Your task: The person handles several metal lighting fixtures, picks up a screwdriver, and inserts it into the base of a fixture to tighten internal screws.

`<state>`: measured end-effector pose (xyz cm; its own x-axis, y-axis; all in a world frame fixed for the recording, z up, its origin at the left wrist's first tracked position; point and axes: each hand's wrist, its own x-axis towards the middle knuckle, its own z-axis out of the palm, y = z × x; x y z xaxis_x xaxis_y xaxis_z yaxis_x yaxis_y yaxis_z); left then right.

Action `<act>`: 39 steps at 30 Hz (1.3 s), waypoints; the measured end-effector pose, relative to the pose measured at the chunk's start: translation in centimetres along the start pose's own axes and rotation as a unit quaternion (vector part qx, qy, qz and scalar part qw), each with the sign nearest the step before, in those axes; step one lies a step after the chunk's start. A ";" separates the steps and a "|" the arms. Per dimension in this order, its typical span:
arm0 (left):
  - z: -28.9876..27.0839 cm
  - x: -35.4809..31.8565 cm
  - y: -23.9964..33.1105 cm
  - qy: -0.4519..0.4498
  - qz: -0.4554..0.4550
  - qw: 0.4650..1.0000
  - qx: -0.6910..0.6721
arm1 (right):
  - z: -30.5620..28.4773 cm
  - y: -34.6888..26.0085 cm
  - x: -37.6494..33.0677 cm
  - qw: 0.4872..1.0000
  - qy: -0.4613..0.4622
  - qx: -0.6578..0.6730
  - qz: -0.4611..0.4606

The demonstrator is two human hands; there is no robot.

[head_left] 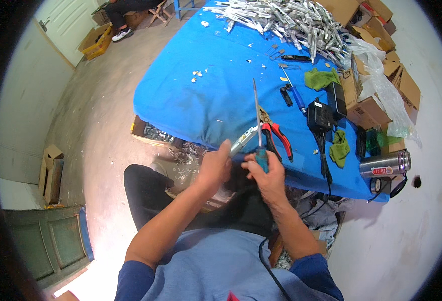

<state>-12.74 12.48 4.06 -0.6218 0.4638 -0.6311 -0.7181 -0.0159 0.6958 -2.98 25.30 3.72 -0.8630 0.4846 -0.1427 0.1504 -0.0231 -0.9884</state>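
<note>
My left hand (215, 164) is closed round one end of a long silver metal piece (243, 140), which slants up to the right over the table's front edge. In my right hand (268, 178) is the teal handle of a screwdriver (261, 157). Its long thin shaft points away from me and passes close to the metal piece's far end; whether they touch I cannot tell. Just beyond, pliers (280, 138) with red and black handles lie on the blue-covered table (176, 95), partly behind the screwdriver.
Silver metal pieces (286, 22) are heaped at the far end. To the right lie a blue-handled screwdriver (298, 100), a black power adapter (320, 116), green cloths (339, 149) and a steel flask (384, 164). Cardboard boxes (371, 113) line the wall. A person's leg (118, 15) shows far left.
</note>
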 end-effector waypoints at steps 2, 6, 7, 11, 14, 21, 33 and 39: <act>-0.3 -0.7 -0.6 0.005 0.043 0.998 0.054 | 1.5 1.0 0.2 0.996 -0.007 0.093 -0.004; -1.4 -1.6 -1.8 0.015 0.114 0.986 0.120 | 3.4 1.0 -0.1 0.982 -0.015 0.190 0.004; -1.4 -1.9 -2.0 0.017 0.127 0.985 0.116 | 3.6 0.9 -0.3 0.980 -0.015 0.196 0.009; -1.1 -2.9 -2.4 0.023 0.147 0.984 0.096 | 3.8 1.1 -0.5 0.975 -0.032 0.217 0.014; -1.3 -3.2 -2.8 0.005 0.125 0.990 0.072 | 3.9 1.2 -0.9 0.967 -0.039 0.251 0.018; -1.7 -3.1 -5.3 -0.035 0.147 0.983 0.108 | 4.4 -0.1 -2.0 0.974 -0.045 0.222 0.012; -7.0 -4.0 -3.8 -0.116 -0.029 0.991 -0.060 | -3.4 -5.0 -0.5 0.950 -0.289 -0.025 0.115; -7.4 -4.0 -3.3 -0.123 0.013 0.992 0.034 | -4.4 -5.6 2.1 0.870 -0.462 -0.136 0.101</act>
<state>-10.18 4.09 1.78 -0.5386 0.6657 -0.5165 -0.6751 0.0258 0.7372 -3.55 30.30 9.22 -0.8062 -0.4192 -0.4175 0.3439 0.2420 -0.9073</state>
